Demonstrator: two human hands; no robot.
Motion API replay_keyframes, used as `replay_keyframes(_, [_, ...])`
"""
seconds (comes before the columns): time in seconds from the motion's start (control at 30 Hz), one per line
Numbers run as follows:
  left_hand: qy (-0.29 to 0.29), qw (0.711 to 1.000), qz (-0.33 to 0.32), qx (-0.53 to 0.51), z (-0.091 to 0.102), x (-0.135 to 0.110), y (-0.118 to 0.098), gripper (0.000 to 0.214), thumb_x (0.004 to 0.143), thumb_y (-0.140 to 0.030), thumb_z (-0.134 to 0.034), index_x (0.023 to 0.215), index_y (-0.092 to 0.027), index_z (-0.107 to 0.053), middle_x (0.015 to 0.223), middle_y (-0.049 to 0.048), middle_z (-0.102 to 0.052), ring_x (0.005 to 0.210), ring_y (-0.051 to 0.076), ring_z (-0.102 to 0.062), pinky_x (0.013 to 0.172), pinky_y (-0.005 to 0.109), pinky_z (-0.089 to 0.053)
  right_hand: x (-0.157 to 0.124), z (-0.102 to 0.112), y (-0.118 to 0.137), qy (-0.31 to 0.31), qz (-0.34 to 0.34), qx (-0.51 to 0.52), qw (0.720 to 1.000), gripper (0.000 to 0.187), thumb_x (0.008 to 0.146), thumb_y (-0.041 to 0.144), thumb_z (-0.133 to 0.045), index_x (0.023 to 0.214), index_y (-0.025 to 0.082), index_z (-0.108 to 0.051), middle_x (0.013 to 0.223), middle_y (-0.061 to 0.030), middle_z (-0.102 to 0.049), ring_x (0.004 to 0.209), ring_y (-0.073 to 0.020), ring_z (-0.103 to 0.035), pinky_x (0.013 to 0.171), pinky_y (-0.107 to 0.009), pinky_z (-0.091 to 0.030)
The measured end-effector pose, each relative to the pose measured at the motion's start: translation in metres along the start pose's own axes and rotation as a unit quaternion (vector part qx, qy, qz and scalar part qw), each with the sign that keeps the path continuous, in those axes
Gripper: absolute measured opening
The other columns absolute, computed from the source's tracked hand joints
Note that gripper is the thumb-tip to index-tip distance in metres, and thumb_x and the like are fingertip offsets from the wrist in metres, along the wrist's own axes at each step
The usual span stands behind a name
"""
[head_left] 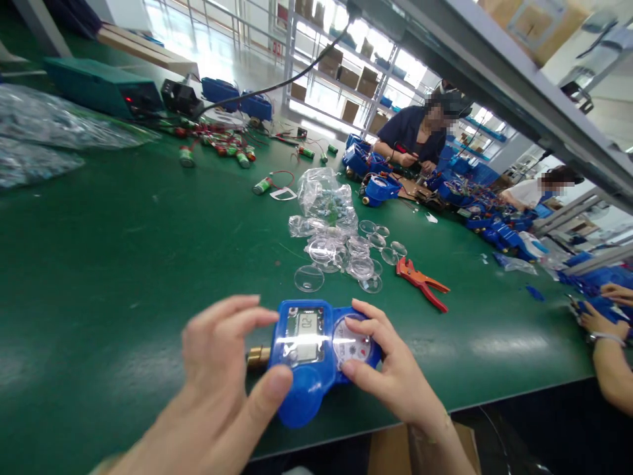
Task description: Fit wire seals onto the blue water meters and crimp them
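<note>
A blue water meter (328, 321) lies near the front edge of the green bench, its small display lit up with digits. Its round dial (352, 343) is on the right and a brass pipe end (258, 357) sticks out at the left. A blue flap (299, 398) hangs toward me, below the display. My right hand (390, 369) grips the dial end, fingers and thumb over the rim. My left hand (222, 376) is spread at the display end, with index fingertip and thumb at the housing's edge; whether they press on it I cannot tell.
Clear round discs (341, 257) lie beyond the meter beside a plastic bag (326, 198). Orange-red cutters (422, 285) rest to the right. Wired batteries (227, 148) and a green box (103, 89) stand farther back. Co-workers (415, 135) sit among blue meters; another person's hands (601, 316) work at far right.
</note>
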State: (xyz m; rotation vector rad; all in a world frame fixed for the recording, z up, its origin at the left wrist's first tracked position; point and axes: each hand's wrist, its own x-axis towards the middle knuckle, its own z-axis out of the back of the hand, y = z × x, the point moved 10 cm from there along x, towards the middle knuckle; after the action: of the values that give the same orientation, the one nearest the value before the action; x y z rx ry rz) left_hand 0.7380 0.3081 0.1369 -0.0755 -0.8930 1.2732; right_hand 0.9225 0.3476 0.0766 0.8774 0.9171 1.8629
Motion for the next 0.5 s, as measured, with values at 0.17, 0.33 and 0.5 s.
replay_keyframes(0.17, [0.423, 0.900, -0.108, 0.006, -0.081, 0.082, -0.030, 0.052, 0.079, -0.053, -0.050, 0.120, -0.021, -0.047, 0.124, 0.0088, -0.050, 0.115, 0.029, -0.044, 0.099, 0.043, -0.035, 0.006, 0.006, -0.001, 0.008, 0.021, 0.049, 0.999, 0.044, 0.071, 0.033, -0.072, 0.112, 0.030, -0.055, 0.144, -0.0014, -0.021, 0.130, -0.0214, -0.030, 0.106, -0.035, -0.029])
replay_keyframes(0.33, [0.699, 0.709, -0.083, -0.053, -0.160, 0.060, -0.034, 0.085, 0.063, -0.060, -0.067, 0.131, -0.019, -0.038, 0.121, 0.0087, -0.056, 0.107, 0.027, -0.054, 0.090, 0.033, -0.045, 0.002, 0.010, -0.003, -0.022, 0.008, 0.035, 0.999, 0.040, 0.068, 0.037, -0.075, 0.104, 0.031, -0.059, 0.142, -0.0003, -0.017, 0.131, -0.0236, -0.027, 0.108, -0.038, -0.025])
replay_keyframes(0.5, [0.736, 0.663, -0.024, -0.135, -0.167, 0.043, -0.036, 0.070, 0.064, -0.049, -0.073, 0.123, -0.021, -0.048, 0.115, 0.0056, -0.061, 0.105, 0.028, -0.056, 0.085, 0.033, -0.050, -0.002, 0.011, -0.008, -0.034, 0.013, -0.017, 0.999, 0.047, 0.068, 0.050, -0.070, 0.111, 0.035, -0.059, 0.139, -0.0004, -0.022, 0.132, -0.0259, -0.022, 0.108, -0.040, -0.024])
